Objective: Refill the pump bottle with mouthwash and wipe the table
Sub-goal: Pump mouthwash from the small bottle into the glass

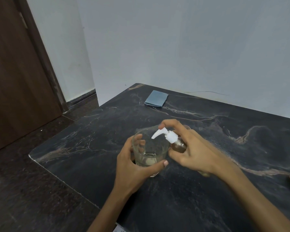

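Veined black table (208,164), clear glass (150,153), white pump (166,135)

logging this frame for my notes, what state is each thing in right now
glass: upright on the table, a little clear liquid at the bottom, gripped by the left hand
pump bottle: tilted toward the glass, white pump head on, nozzle over the glass rim, held by the right hand, forefinger on the pump
blue cloth: folded, lying flat at the far edge of the table, untouched
door: shut

Right hand (192,153) hides most of pump bottle (178,145).
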{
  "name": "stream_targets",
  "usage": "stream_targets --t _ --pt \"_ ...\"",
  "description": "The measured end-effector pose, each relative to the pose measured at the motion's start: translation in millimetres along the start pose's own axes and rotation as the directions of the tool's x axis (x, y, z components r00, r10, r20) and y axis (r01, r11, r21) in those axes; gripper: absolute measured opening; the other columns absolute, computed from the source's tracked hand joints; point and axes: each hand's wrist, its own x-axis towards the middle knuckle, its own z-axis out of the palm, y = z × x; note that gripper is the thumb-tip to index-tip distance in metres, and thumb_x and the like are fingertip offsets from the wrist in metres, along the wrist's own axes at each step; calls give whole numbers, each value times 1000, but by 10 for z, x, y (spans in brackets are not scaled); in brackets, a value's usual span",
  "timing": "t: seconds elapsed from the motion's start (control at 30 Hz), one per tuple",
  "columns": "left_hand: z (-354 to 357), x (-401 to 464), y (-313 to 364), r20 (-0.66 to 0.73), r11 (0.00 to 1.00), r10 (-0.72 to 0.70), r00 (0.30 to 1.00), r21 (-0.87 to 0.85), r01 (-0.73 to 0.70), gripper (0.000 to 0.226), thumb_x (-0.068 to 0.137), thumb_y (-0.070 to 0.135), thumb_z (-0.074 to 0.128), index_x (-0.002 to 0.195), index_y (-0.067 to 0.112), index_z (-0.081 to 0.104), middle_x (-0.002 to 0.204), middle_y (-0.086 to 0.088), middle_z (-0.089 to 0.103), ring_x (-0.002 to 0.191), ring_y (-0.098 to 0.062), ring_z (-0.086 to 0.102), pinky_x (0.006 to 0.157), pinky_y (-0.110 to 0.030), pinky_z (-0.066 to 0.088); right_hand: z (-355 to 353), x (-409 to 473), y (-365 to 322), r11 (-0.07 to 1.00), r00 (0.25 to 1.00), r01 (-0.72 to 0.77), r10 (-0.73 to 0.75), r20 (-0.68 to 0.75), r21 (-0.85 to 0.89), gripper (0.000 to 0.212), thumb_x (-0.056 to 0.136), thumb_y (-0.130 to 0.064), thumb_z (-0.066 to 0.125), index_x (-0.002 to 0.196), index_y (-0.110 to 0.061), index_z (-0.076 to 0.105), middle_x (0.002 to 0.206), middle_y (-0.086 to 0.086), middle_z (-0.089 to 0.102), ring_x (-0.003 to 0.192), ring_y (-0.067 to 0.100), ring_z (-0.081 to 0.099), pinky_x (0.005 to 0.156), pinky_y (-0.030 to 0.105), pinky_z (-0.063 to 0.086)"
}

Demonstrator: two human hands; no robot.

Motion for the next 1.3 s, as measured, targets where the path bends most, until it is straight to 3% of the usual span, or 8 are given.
stream_targets --t 0.17,0.4,0.57,0.73,0.83,0.93,1.13,1.3 --pt "1 -2 -2 -12 1000 0 1000 -8 0 82 38 46 87 113 35 56 104 20 63 96 -2 63 72 -11 50 -24 19 16 999 1000 29 -29 -2 32 68 77 -24 51 131 -58 30 59 2 56 43 24 47 43 39 44" --pt "-5 -7 7 -12 1000 10 1000 -4 -10 81 38 45 87 112 36 56 103 19 63 95 -4 63 74 -13 51 -10 8 27 999 999 32 -32 -34 -5 50 80 -18 58 114 -49 37 60 -7 53 42 8 41 41 15 32" --pt "-4 -14 29 -9 999 36 999 -1 -36 80 39 45 86 113 34 56 104 20 63 96 -3 63 73 -11 49 -24 22 8 999 999 31 -33 -37 -33 67 80 -14 59 125 -56 33 61 -6 55 42 14 44 44 30 42" --pt "-3 -12 20 -5 999 35 999 -16 -35 81 39 43 87 113 32 57 103 12 65 94 -5 64 73 -14 50 -22 12 25 998 998 43 -45 -33 -48 48 80 -15 58 114 -44 39 56 -9 49 43 12 39 43 21 33" --pt "-2 -11 22 -9 999 42 999 -9 -42 81 39 45 86 113 33 56 104 18 63 94 -3 63 73 -13 50 -29 22 12 998 998 53 -55 -38 -34 52 79 -17 56 117 -47 37 57 -9 50 43 12 41 44 14 32" --pt "-7 -14 23 -9 999 50 999 -1 -50 81 39 46 86 113 34 56 105 19 62 95 -4 63 74 -14 51 -43 25 -2 997 997 69 -70 -37 -34 62 80 -18 58 124 -54 33 60 -5 54 45 15 44 45 18 37" --pt "-3 -11 22 -9 998 68 998 -14 -68 78 40 43 87 111 37 56 104 20 63 94 -3 64 73 -12 50 -44 15 -3 996 996 76 -77 -36 -41 43 80 -20 55 113 -42 39 55 -15 48 45 11 41 48 9 32" --pt "-8 -11 18 -15 997 81 997 9 -81 77 41 46 86 111 39 55 106 22 62 97 -2 62 74 -11 49 -67 21 0 996 995 87 -88 -51 -20 61 81 -14 60 123 -50 35 63 -6 56 44 17 44 50 9 34"
